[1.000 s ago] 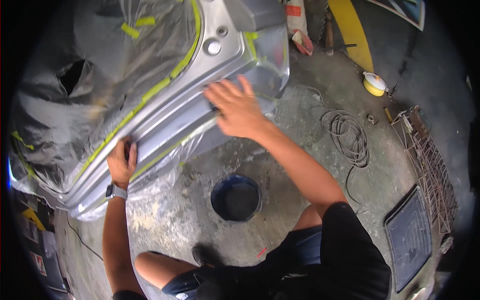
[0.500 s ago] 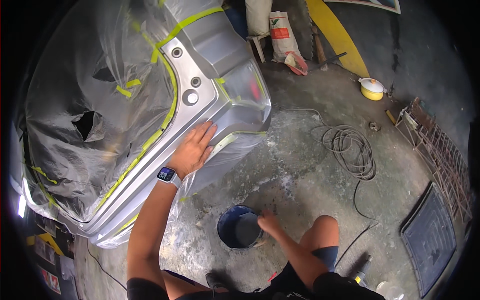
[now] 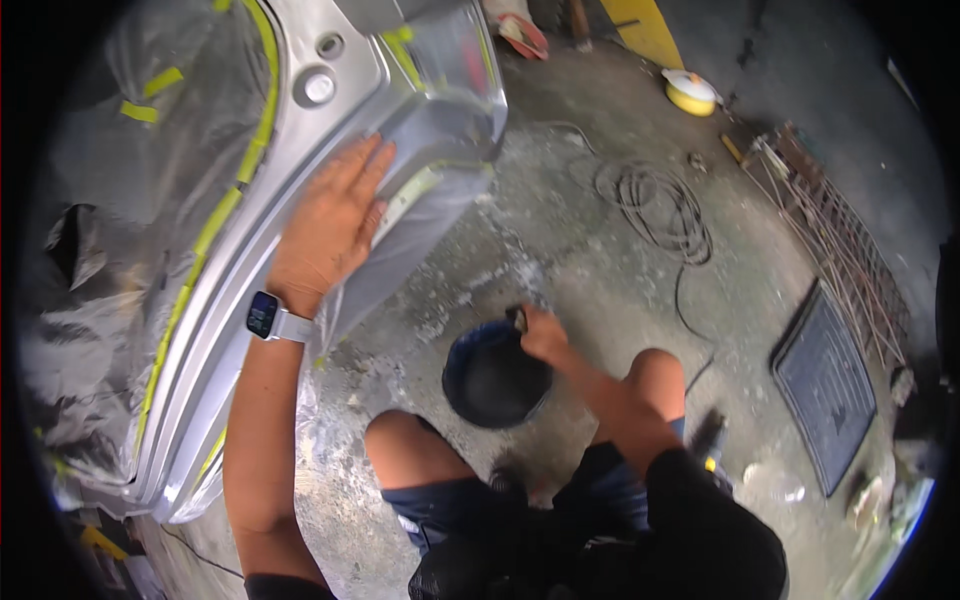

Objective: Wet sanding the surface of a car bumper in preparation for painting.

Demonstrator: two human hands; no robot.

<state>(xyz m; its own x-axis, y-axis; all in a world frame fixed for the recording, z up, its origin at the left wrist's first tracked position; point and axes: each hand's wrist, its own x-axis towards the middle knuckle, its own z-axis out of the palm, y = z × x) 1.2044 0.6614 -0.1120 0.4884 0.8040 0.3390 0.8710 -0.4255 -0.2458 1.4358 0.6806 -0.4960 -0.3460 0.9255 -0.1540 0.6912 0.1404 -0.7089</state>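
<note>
Just below the centre of the frame I see a dark blue bucket [image 3: 495, 375] on the concrete floor [image 3: 590, 250], with my right hand [image 3: 543, 335] at its upper right rim, closed around a small dark piece [image 3: 519, 318]. Toward the upper left, my left hand [image 3: 335, 225] lies flat and open on a silver car panel [image 3: 420, 120], beside yellow masking tape [image 3: 215, 225] and plastic sheeting [image 3: 100, 200].

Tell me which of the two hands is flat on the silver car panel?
The left hand, with the wristwatch, lies spread on the panel. The right hand is down at the blue bucket.
</note>
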